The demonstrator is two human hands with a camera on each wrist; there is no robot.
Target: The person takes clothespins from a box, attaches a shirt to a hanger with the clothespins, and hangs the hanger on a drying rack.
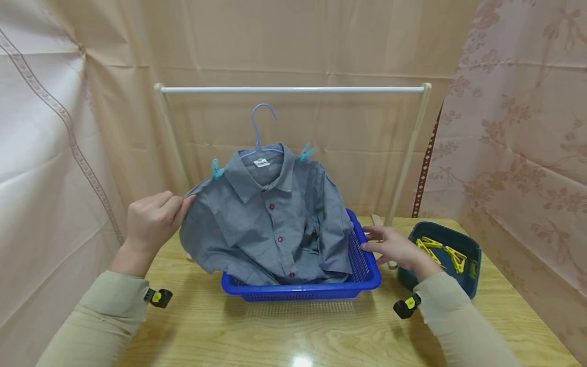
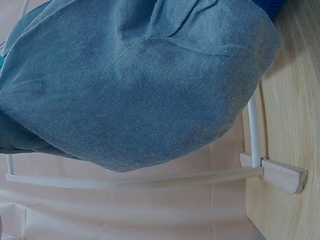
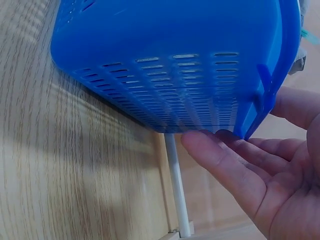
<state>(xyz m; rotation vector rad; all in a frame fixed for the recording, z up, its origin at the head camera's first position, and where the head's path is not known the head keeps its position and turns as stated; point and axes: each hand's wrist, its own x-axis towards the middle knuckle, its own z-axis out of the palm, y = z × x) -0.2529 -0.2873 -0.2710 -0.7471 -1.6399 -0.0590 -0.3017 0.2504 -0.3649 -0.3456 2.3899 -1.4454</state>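
Observation:
A grey-blue button-up shirt (image 1: 275,219) hangs on a blue hanger (image 1: 258,135), its lower part in a blue basket (image 1: 300,291). My left hand (image 1: 153,216) pinches the shirt's edge near the left shoulder; the left wrist view shows the sleeve (image 2: 150,95) but not the fingers. Two turquoise clothespins, one at the left shoulder (image 1: 216,169) and one at the right (image 1: 306,153), are on the shirt. At the basket's right rim, my right hand (image 1: 396,247) has its fingers loosely extended. In the right wrist view, fingertips (image 3: 200,145) lie by the slotted basket wall.
Behind the basket stands a drying rack with a white bar (image 1: 293,89) and a wooden foot (image 2: 285,175). A dark green tray (image 1: 474,275) holding several yellow clothespins (image 1: 431,242) sits at the right of the wooden table (image 1: 257,336). Curtains surround the table.

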